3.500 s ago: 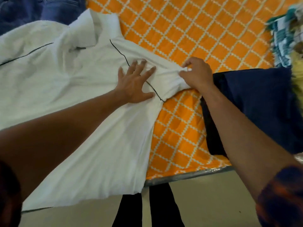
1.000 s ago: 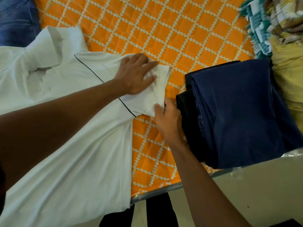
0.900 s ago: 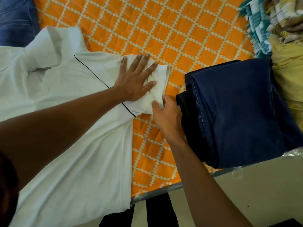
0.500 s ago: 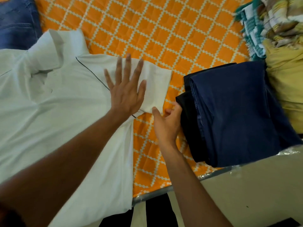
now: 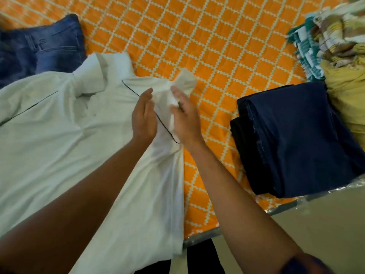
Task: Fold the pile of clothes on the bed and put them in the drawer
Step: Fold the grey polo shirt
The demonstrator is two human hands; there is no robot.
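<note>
Versus half a second ago, our left hand (image 5: 143,117) is off the shoulder seam and up on edge, fingers straight, holding nothing. Our right hand (image 5: 185,119) has left the sleeve's lower corner and now pinches the short sleeve (image 5: 184,81) of the white collared polo shirt with dark piping (image 5: 59,139), bunching it up off the orange bedsheet with white lattice print (image 5: 217,46). The shirt body lies flat, hem over the bed edge (image 5: 201,237). We see open sheet between the shirt and the folded stack of navy and black trousers (image 5: 296,135), and more beyond the sleeve. Blue denim jeans (image 5: 39,50) lie just beside the collar. The unfolded heap of checked and yellow clothes (image 5: 339,56) sits far right.
</note>
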